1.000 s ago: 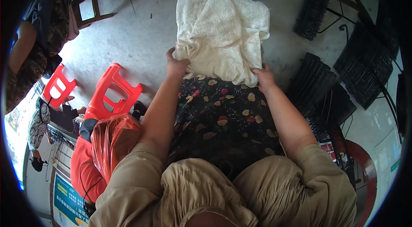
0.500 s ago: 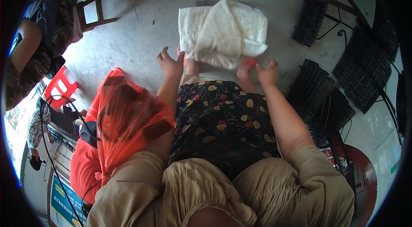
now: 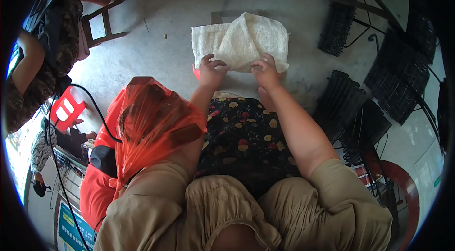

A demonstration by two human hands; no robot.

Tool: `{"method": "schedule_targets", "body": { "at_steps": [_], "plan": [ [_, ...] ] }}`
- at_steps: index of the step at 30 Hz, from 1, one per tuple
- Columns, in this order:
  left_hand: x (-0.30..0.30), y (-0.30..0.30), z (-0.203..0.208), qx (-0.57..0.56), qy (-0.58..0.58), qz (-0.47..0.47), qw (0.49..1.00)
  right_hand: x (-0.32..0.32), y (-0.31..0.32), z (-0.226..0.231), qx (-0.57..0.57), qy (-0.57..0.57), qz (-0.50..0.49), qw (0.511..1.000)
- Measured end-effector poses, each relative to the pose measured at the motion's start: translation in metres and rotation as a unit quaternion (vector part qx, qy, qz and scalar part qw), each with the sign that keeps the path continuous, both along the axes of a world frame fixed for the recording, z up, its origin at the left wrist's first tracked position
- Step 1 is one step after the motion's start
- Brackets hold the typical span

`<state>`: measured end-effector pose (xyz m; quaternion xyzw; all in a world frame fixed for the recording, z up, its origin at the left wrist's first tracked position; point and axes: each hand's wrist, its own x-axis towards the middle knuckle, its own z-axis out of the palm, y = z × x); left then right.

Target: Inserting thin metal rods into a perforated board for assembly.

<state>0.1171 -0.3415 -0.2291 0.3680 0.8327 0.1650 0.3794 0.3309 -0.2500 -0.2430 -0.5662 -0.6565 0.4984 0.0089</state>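
Observation:
A folded white towel lies in front of my feet, with one flap folded across its middle. Both hands are at its near edge. My left hand has its fingers curled on the near left part of the towel, thumb pointing inward. My right hand pinches the same edge a little right of the middle. What lies under the towel is mostly hidden; part of a dark wooden frame shows behind it. A dark floral cloth covers my lap between my forearms.
A translucent red plastic bag with dark contents bulges beside my left forearm. Black racks of ridged parts stand at the right. A seated person is at the far left, near a wooden stool and a red plastic stool.
My hands have moved inward from either side of the towel onto its near edge. The towel's pointed flap looks lower and flatter. A black cable has shifted over the red bag.

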Motion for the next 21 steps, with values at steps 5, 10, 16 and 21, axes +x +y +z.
{"method": "schedule_targets", "body": {
  "at_steps": [5,10,16,21],
  "plan": [
    [-0.002,-0.002,-0.005,-0.05,-0.105,-0.012,0.993,-0.03,-0.005,0.024,0.024,-0.1,0.138,0.985],
    [-0.015,-0.004,-0.004,-0.082,-0.081,-0.061,0.992,-0.047,0.003,0.024,0.025,-0.151,0.116,0.981],
    [-0.024,0.013,0.038,-0.039,-0.106,-0.011,0.994,-0.04,0.004,0.047,0.017,0.006,-0.041,0.999],
    [-0.018,0.022,0.062,0.083,-0.106,-0.008,0.991,-0.039,0.008,0.082,0.107,0.006,-0.028,0.994]
  ]
}}
